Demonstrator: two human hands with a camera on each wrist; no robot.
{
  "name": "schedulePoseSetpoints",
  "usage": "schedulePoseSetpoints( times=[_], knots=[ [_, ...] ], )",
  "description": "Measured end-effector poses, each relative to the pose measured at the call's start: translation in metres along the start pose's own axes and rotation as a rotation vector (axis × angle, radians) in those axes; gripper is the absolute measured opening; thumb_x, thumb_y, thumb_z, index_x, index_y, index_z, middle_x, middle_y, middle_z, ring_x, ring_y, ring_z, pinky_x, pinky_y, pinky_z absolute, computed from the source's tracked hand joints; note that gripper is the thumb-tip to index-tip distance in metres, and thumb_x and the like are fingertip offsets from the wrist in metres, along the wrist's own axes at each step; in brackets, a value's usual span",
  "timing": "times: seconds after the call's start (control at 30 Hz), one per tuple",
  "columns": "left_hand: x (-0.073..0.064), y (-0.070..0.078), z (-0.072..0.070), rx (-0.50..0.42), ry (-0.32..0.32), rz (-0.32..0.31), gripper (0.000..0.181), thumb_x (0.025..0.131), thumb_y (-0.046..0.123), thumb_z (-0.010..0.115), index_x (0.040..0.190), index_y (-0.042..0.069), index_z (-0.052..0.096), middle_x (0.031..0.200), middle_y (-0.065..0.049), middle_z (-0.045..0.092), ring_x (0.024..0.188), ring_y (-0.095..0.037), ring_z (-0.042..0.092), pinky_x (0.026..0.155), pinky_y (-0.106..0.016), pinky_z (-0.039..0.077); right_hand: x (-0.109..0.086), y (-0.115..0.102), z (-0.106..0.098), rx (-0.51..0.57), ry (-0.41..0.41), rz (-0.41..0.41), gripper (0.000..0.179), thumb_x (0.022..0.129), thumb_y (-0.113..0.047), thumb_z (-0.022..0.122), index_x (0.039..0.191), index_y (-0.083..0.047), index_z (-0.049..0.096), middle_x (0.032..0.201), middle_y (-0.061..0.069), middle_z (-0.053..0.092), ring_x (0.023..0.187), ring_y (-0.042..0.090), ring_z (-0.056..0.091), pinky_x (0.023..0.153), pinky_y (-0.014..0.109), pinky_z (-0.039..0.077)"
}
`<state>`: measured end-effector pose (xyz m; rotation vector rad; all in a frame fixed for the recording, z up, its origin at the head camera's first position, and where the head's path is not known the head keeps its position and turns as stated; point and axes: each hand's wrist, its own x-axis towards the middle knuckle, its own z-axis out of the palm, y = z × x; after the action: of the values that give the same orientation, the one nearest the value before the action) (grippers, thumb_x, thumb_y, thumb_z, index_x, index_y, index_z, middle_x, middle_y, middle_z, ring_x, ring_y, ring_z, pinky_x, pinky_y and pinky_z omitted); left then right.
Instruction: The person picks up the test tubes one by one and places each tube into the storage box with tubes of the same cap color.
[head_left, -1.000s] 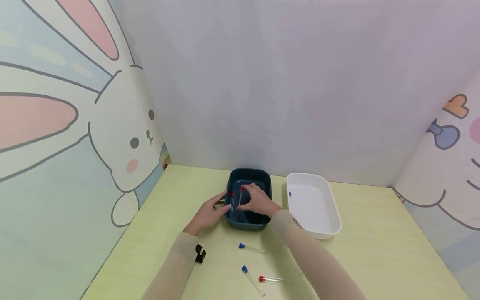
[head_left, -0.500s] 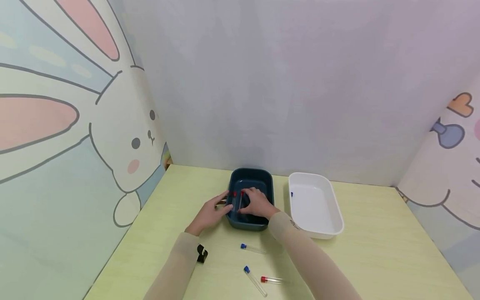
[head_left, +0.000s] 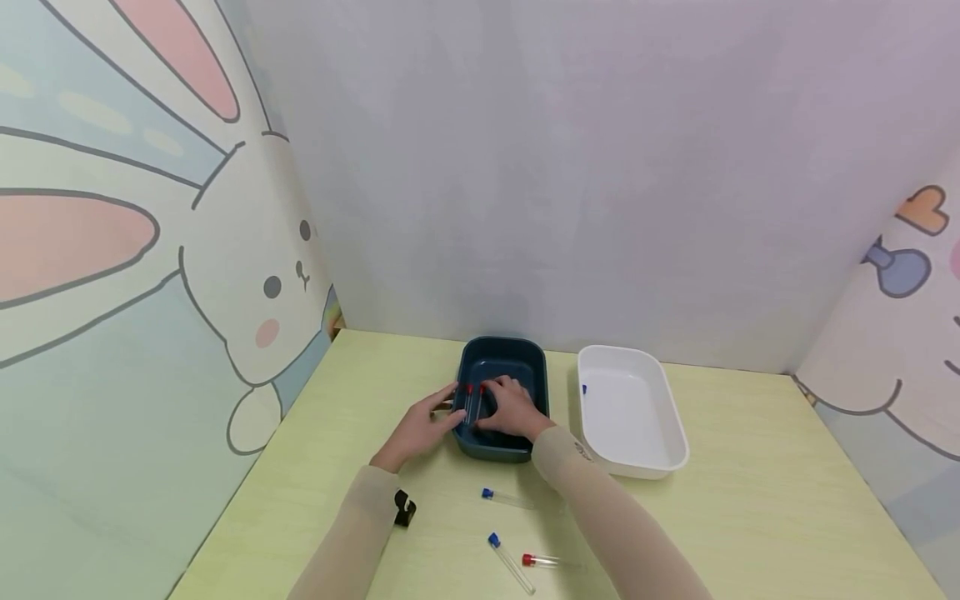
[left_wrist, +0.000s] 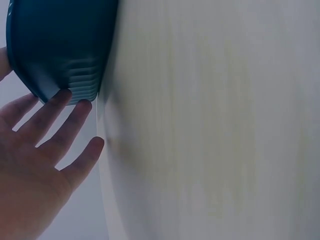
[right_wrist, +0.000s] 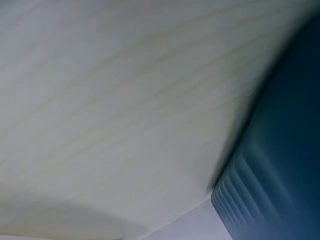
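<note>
A dark blue tray (head_left: 495, 453) stands on the table, and its outer wall fills part of both wrist views. Inside it, my right hand (head_left: 516, 410) pinches a clear test tube with a red cap (head_left: 480, 403) lengthwise, fingertips at the cap and thumb near the other end. Another red-capped tube (head_left: 468, 405) lies just to its left along the tray's side. My left hand (head_left: 420, 427) rests at the tray's left side, thumb at the rim. The left wrist view shows spread, nearly straight fingers (left_wrist: 75, 127) against the outer wall. The right hand is out of its wrist view.
To the right stands a white tray (head_left: 633, 408) with a small blue cap (head_left: 584, 389) at its left wall. Nearer on the table lie two blue-capped tubes, one upper (head_left: 508, 498) and one lower (head_left: 512, 564), and a red-capped tube (head_left: 543, 561). A black object (head_left: 405, 508) sits by the left sleeve.
My right hand has lowered the red-capped test tube a little into the dark tray, closer to the tube beside it. My left hand stays at the tray's side. The head view has shifted slightly.
</note>
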<state>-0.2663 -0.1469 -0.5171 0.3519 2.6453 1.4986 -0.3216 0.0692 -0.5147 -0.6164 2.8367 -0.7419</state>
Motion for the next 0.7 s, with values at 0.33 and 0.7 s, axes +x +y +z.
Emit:
schedulePoseSetpoints(
  times=[0.33,0.7],
  knots=[
    [-0.0003,0.0021,0.0000,-0.003,0.000,-0.003,0.065,0.102,0.040,0.065,0.159,0.021,0.042,0.152,-0.010,0.057,0.135,-0.031,0.059,0.115,-0.056,0.045,-0.0009,-0.0027,0.0000,-0.014,-0.007,0.024,0.082,0.084,-0.047,0.083,0.151,-0.010,0.051,0.152,0.017,0.046,0.140,0.034,0.041,0.124,0.058,0.031],
    [0.0000,0.0014,-0.0001,-0.003,0.004,-0.007,0.064,0.102,0.040,0.065,0.159,0.021,0.043,0.151,-0.010,0.058,0.134,-0.031,0.059,0.115,-0.056,0.046,-0.0001,-0.0029,-0.0002,-0.001,-0.006,0.029,0.083,0.085,-0.045,0.083,0.152,-0.009,0.049,0.153,0.017,0.046,0.141,0.034,0.042,0.125,0.057,0.030]
  ],
)
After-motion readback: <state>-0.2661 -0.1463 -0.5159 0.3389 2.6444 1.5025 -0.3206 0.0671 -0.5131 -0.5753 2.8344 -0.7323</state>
